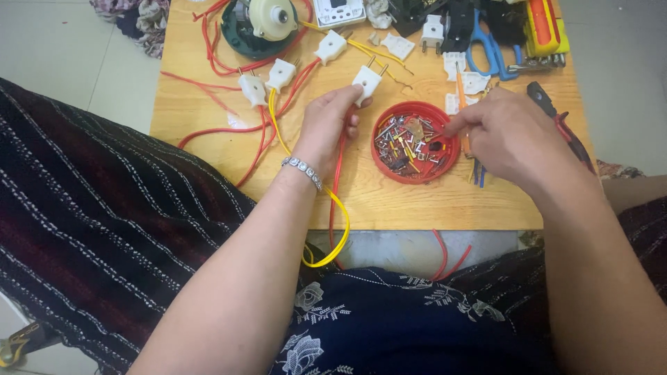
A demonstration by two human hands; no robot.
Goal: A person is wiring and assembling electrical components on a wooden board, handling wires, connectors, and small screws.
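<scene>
Surface: low wooden board (417, 201), pale grain, set over a light tiled floor (69, 55); patterned cloth bundle (139, 21) off its 11 o'clock corner. The person's dark striped garment (104, 229) fills the 8 o'clock foreground.

Left hand (326, 125): near board centre, beaded bracelet (303, 171) at the wrist, fingers pinched on a white two-pin plug (367, 80) held at its 1 o'clock, pins pointing away. A red wire (338, 180) runs from under the hand toward 6 o'clock and off the board edge.

Right hand (511, 135): at 3 o'clock of the red round lid (415, 142), fingertips reaching over its rim; whether they grip a piece cannot be told. The lid holds small screws, metal pins and wire scraps.

Other items: two more white plugs (267, 80) at 10 o'clock, joined to red and yellow wire (326, 236); a fourth plug (331, 46) at 12 o'clock. Green-and-cream motor (260, 24) at 11 o'clock. White device (338, 10), panel unreadable, at top edge. Blue-handled scissors (486, 45) and orange-yellow tool (544, 28) at 1 o'clock. Red-handled pliers (566, 125) at 3 o'clock, just beside the right hand. Loose white plug shells (462, 73) between scissors and lid.
</scene>
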